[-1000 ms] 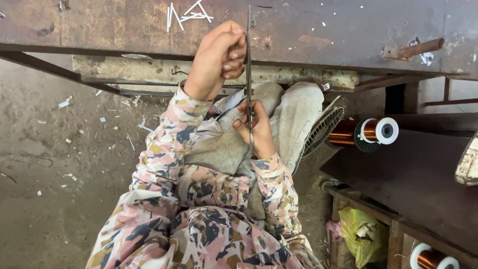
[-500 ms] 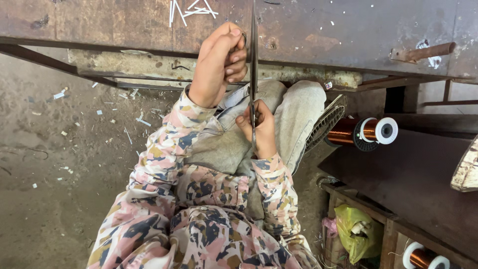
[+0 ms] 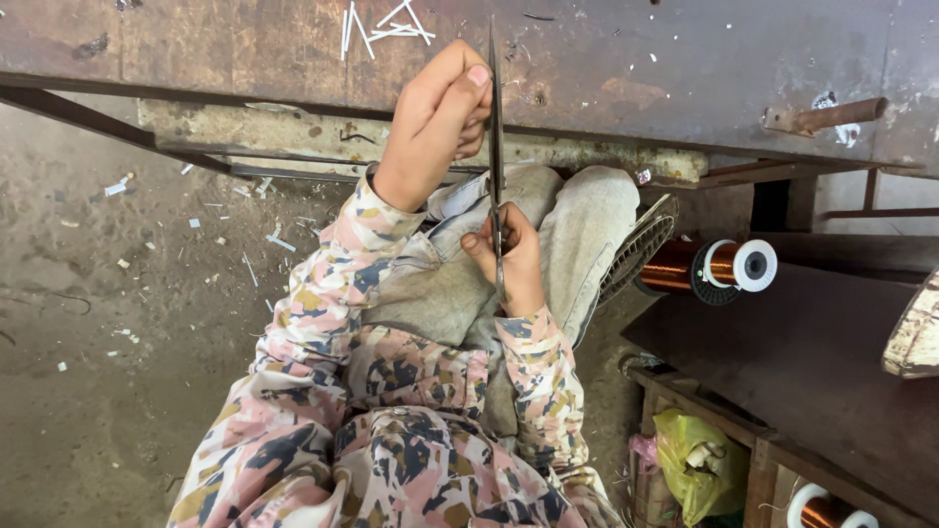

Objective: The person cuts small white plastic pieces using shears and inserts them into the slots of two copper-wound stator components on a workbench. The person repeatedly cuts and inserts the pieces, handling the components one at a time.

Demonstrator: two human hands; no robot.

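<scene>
A: Start closest in. What is the right hand [image 3: 511, 256] doing?

B: It sits just above the lap, fingers curled shut around the handle end of a pair of long, dark metal scissors [image 3: 495, 147], seen edge-on.

A: And the blades?

B: They run straight up from that hand to the left hand [image 3: 430, 122], whose fingers are pinched together against the blade near its tip. Whatever they pinch is too thin to make out.

A: So which step is this?

B: I'd judge a cut is under way on a thin strip held at the blade. The next move calls for a firm pinch and a clean closing of the handles.

A: Farther off?

B: Beyond the left hand, a rusty metal workbench [image 3: 636, 68] with white slivers [image 3: 377, 24]; right of the right hand, a spool of copper wire [image 3: 719, 266].
</scene>
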